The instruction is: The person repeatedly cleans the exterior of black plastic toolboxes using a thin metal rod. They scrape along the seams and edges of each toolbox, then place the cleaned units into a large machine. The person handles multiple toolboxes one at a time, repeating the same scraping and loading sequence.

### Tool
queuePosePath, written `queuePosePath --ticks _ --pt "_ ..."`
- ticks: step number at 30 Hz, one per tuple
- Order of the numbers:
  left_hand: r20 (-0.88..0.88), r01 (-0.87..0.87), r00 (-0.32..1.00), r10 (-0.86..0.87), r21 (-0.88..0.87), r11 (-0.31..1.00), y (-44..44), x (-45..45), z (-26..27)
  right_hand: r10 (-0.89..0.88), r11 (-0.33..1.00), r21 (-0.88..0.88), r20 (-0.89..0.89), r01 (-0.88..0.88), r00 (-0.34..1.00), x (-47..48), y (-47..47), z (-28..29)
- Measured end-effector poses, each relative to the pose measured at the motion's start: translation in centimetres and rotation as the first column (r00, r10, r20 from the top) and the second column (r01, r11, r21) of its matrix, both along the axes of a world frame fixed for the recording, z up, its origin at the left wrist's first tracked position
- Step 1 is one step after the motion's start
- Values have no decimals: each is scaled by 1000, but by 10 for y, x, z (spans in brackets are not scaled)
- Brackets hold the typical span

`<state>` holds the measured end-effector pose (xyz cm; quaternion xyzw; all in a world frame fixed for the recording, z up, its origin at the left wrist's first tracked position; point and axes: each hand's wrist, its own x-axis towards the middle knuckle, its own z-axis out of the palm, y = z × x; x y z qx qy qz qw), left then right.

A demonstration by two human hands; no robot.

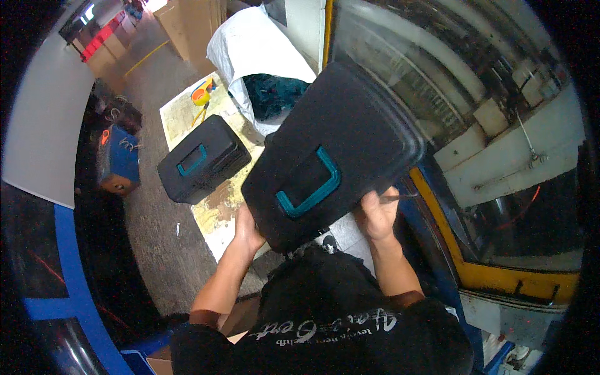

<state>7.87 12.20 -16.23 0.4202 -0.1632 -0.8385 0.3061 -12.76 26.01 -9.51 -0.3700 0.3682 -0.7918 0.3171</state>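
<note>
A large black plastic toolbox [361, 122] with a teal carrying handle [323, 192] is held up in front of me, tilted, lid side towards the camera. My left hand [248, 229] grips its lower left edge, the fingers partly hidden beneath. At the lower right edge, my right hand [378, 213] supports the box. The same hand also holds a thin, pointed metal tool [398, 198], perhaps a trimming knife, sticking out to the right. A similar black toolbox [204, 159], also with a teal handle, rests on the worktable to the left.
The stained worktable [213, 206] bears a tape roll [200, 96], yellow-handled pliers [200, 116] and a white woven sack [262, 42] with dark contents. A machine with a yellow-framed window [436, 215] stands close on my right. Cardboard boxes [187, 28] and a blue box [117, 159] are beyond.
</note>
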Motion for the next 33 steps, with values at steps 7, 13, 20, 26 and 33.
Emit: queuePosePath --ticks 7,13,20,26,33 --pt "376 338 858 351 -926 166 -68 4 126 320 934 85 226 -346 920 -9 -24 56" --pt "680 640 706 -198 -733 -232 -92 -69 171 286 918 230 183 -324 940 11 -36 40" --pt "690 719 684 -236 -693 57 -113 -58 115 352 821 570 -545 29 761 -17 56 3" --pt "626 675 712 -318 -735 65 -116 -82 87 428 811 584 -634 36 645 -6 81 2" --pt "552 673 707 -443 -717 181 -119 -98 67 320 883 463 -720 82 616 8 75 6"
